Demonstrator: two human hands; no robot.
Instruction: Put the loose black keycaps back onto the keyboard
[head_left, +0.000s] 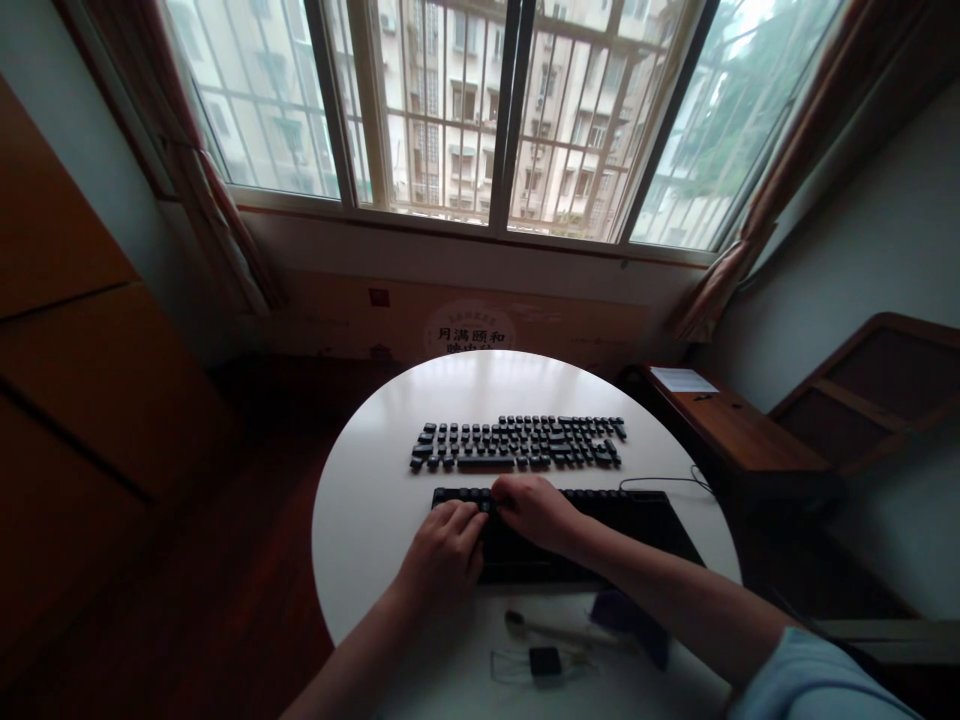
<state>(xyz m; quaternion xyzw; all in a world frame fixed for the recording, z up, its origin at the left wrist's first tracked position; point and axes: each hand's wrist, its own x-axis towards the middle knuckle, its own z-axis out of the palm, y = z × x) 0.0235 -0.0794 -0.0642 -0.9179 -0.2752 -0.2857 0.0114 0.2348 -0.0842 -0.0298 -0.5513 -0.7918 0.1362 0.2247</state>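
A black keyboard lies on the round white table in front of me. My left hand rests on its left end with the fingers curled over the top-left keys. My right hand is beside it, fingers bent down onto the top row as if pinching a key; what it grips is hidden. Beyond the keyboard, loose black keycaps are laid out in rows in a keyboard pattern.
Near the table's front edge lie a small brush, a wire keycap puller and a dark purple object. A cable runs right from the keyboard. A wooden side table stands right, wooden cabinets left, a window ahead.
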